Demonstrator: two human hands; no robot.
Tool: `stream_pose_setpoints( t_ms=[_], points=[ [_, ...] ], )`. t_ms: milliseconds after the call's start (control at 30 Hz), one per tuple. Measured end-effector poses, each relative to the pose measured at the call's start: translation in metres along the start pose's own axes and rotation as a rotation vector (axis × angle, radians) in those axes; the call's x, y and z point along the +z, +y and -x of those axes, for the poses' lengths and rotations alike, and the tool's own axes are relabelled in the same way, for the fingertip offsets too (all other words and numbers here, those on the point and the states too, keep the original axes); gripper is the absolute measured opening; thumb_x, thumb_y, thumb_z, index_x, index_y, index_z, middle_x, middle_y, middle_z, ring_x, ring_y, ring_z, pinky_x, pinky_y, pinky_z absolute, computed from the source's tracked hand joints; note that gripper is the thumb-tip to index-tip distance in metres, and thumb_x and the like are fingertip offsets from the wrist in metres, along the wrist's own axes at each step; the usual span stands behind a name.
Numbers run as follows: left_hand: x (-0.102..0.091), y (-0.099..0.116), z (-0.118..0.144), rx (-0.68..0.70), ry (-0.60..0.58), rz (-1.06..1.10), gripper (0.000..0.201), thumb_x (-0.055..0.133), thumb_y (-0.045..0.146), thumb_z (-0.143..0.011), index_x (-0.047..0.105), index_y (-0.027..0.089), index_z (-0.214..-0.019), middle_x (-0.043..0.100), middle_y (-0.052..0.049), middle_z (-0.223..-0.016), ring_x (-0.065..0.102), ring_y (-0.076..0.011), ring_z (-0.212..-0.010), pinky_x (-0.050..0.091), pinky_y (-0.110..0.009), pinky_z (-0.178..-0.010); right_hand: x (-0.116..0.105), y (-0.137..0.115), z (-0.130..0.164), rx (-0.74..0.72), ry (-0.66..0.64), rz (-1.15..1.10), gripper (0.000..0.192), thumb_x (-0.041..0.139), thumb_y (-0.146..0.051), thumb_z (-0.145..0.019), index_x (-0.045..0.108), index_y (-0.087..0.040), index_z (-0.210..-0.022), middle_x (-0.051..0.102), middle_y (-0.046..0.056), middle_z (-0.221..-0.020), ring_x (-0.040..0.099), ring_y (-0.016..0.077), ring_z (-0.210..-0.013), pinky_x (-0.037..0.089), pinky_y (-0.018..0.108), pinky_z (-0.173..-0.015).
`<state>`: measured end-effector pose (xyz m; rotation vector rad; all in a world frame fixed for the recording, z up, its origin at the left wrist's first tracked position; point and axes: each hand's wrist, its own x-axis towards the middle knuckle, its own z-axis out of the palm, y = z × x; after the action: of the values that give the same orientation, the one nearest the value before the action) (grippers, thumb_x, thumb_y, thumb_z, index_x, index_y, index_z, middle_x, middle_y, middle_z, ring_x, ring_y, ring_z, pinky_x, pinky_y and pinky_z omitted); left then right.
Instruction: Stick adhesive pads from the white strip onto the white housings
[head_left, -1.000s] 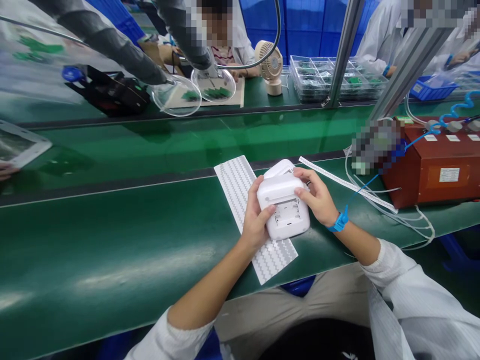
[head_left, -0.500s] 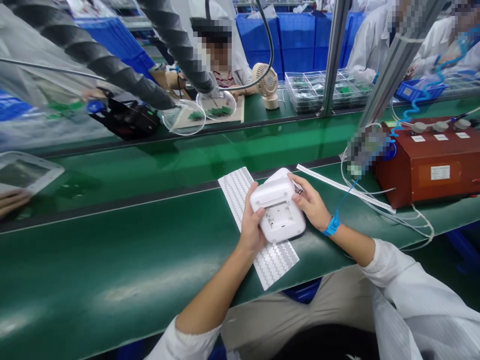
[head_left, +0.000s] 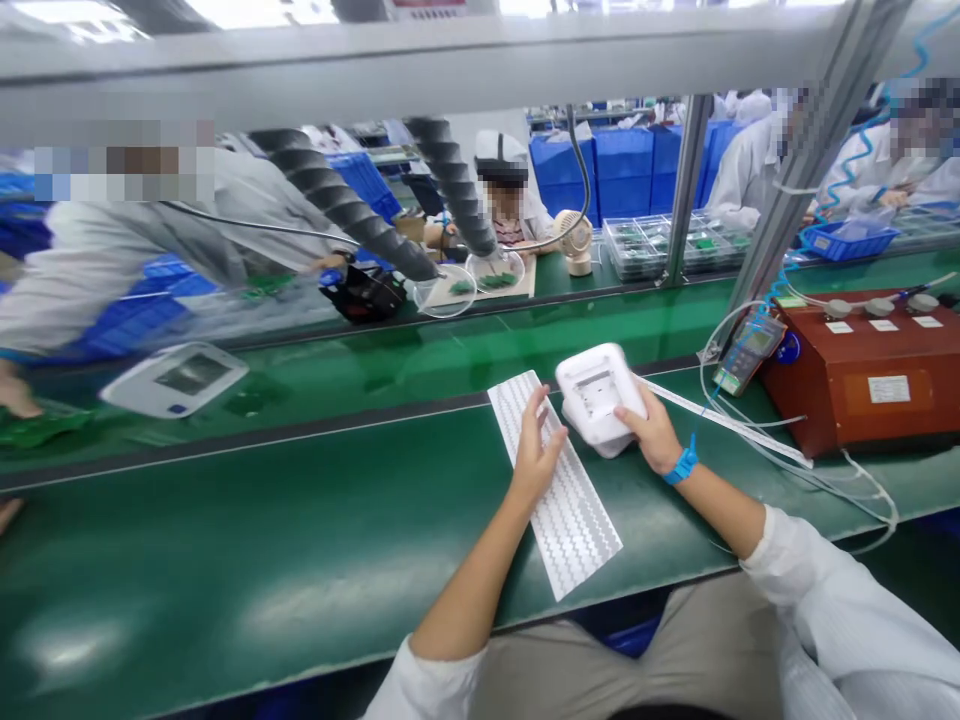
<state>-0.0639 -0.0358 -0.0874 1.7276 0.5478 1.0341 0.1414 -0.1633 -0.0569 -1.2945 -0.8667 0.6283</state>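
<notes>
My right hand [head_left: 651, 428] grips a white plastic device housing [head_left: 592, 384] by its right side, thumb on the face with the rectangular recess. Part of a second white piece shows beneath its lower left edge. My left hand [head_left: 538, 450] is off the housing, just left of it, with thumb and fingers apart and nothing between them. Under the left hand lies a sheet of small grey-and-white labels [head_left: 576, 540], slanting across the green bench. A blue wrist strap [head_left: 682, 466] circles my right wrist.
A brown-red box with knobs [head_left: 885, 385] stands at right, a handheld meter [head_left: 750, 350] and loose white tubes beside it. A white strip [head_left: 735, 425] lies behind my right hand. On the belt at left sits a white device with a screen [head_left: 176, 380]. Co-workers sit across the line.
My left hand has let go of the housing and opened beside it. The right hand keeps hold of the housing, now tilted differently. The view has swung up and left.
</notes>
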Motion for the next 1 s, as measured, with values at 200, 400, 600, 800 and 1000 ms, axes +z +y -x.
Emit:
stream_pose_setpoints(
  t_ms=[200, 400, 600, 800, 1000],
  points=[
    [0.001, -0.024, -0.011, -0.042, -0.2, -0.277, 0.08, 0.072, 0.061, -0.108, 0.05, 0.021, -0.173, 0.049, -0.022, -0.183, 0.045, -0.0396, -0.174, 0.029, -0.065, -0.147, -0.029, -0.015, -0.092, -0.013, 0.264, 0.438, 0.068, 0.076, -0.057, -0.096, 0.065, -0.018, -0.151, 0.078, 0.017, -0.149, 0.073, 0.0382, -0.136, 0.058, 0.053, -0.121],
    [0.008, -0.023, -0.017, -0.036, -0.195, -0.254, 0.073, 0.069, 0.049, -0.11, 0.05, 0.021, -0.174, 0.053, -0.02, -0.182, 0.052, -0.0364, -0.17, 0.037, -0.061, -0.144, -0.037, -0.039, -0.196, 0.176, 0.35, 0.781, 0.055, 0.083, -0.042, -0.103, 0.067, -0.02, -0.151, 0.082, 0.015, -0.136, 0.078, 0.0351, -0.128, 0.061, 0.052, -0.116],
    [0.014, -0.019, -0.019, -0.077, -0.178, -0.235, 0.075, 0.072, 0.044, -0.105, 0.054, 0.019, -0.173, 0.055, -0.02, -0.181, 0.053, -0.0365, -0.169, 0.037, -0.06, -0.145, -0.033, -0.036, -0.224, 0.339, 0.383, 1.007, 0.046, 0.079, -0.044, -0.113, 0.07, -0.019, -0.151, 0.072, 0.013, -0.151, 0.075, 0.0314, -0.132, 0.066, 0.056, -0.113],
    [0.017, -0.013, -0.022, -0.087, -0.167, -0.217, 0.072, 0.07, 0.041, -0.106, 0.055, 0.018, -0.172, 0.058, -0.02, -0.178, 0.056, -0.0367, -0.166, 0.041, -0.061, -0.143, -0.034, -0.021, -0.236, 0.332, 0.397, 1.041, 0.052, 0.08, -0.051, -0.111, 0.069, -0.019, -0.151, 0.074, 0.014, -0.148, 0.077, 0.0317, -0.129, 0.066, 0.057, -0.114],
    [0.017, -0.011, -0.022, -0.057, -0.136, -0.211, 0.067, 0.069, 0.038, -0.104, 0.06, 0.016, -0.166, 0.064, -0.021, -0.17, 0.062, -0.0376, -0.159, 0.046, -0.062, -0.139, -0.036, -0.003, -0.208, -0.041, 0.388, 0.929, 0.095, 0.067, -0.064, -0.105, 0.045, 0.006, -0.167, 0.059, 0.045, -0.161, 0.064, 0.0525, -0.153, 0.055, 0.065, -0.125]
  ],
)
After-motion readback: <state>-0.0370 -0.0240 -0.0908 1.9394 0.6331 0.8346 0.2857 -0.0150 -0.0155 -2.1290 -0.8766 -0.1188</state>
